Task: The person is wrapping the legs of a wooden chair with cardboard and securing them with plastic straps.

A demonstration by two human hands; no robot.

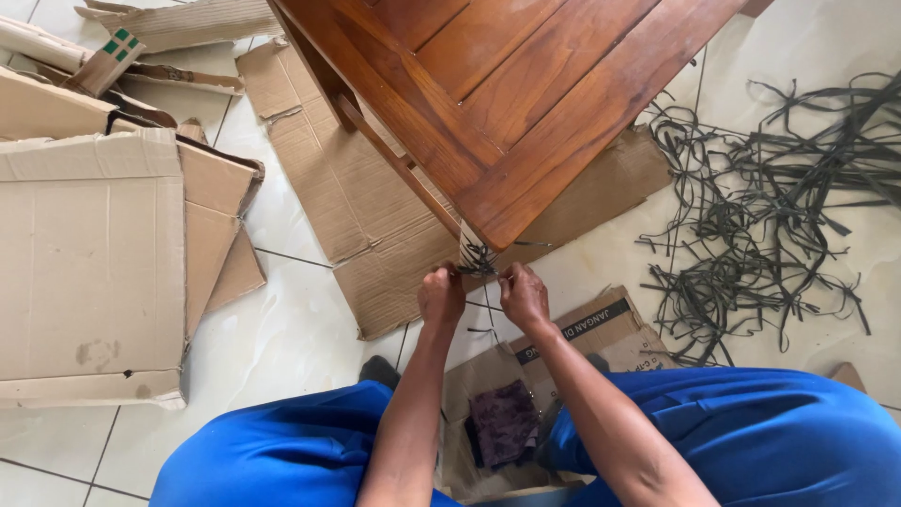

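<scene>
We find both hands close together below the near corner of a wooden table (pixel 526 103). The left hand (pixel 441 296) and the right hand (pixel 524 296) sit side by side, just apart, each with fingers curled and pinched on dark packing straps (pixel 479 261) that lie directly above and between them, at the foot of the table's corner. The bunch of straps sits against a pale wrapped table leg (pixel 467 237), immediately beyond the fingertips. We cannot tell how many strands each hand grips.

To the right of the right hand, well apart, a loose heap of cut strap offcuts (pixel 770 207) spreads over the tiled floor (pixel 282 329). Beyond the left hand, a flat sheet of cardboard (pixel 357 207) lies under the table; further left, a flattened carton (pixel 94 263) rests on the tiles. Nearer the body than the hands, between the blue-clad knees (pixel 732 432), we note a dark purple cloth (pixel 504 422) on another piece of printed cardboard (pixel 601 338).
</scene>
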